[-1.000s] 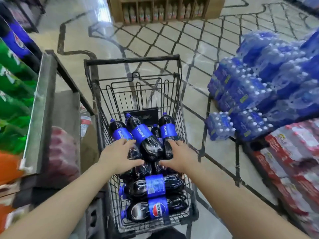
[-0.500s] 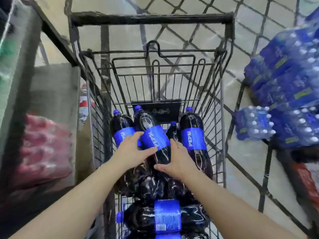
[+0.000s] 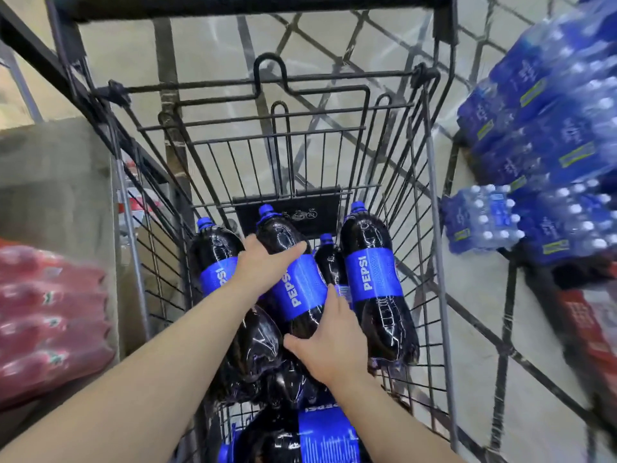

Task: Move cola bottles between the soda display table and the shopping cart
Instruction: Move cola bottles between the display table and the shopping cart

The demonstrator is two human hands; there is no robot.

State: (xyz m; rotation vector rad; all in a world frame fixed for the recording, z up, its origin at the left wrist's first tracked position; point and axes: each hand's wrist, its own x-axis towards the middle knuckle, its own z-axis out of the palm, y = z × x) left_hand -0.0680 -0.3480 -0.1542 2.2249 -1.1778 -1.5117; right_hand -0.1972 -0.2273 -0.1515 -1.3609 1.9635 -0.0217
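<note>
Black wire shopping cart (image 3: 430, 182): holds several cola bottles.
Middle dark blue-labelled plastic cola bottle (image 3: 293, 282): leaning among its neighbours.
Left hand (image 3: 263, 265) wraps its shoulder; right hand (image 3: 334, 349) cups its base. Advice: lift evenly, neck upward.

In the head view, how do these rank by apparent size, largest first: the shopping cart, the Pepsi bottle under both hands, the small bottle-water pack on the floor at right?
1. shopping cart
2. Pepsi bottle, held by the left hand and right hand
3. water pack

The last two look close in size, and the bottle is nearer the camera, so that order is unsure.
</note>
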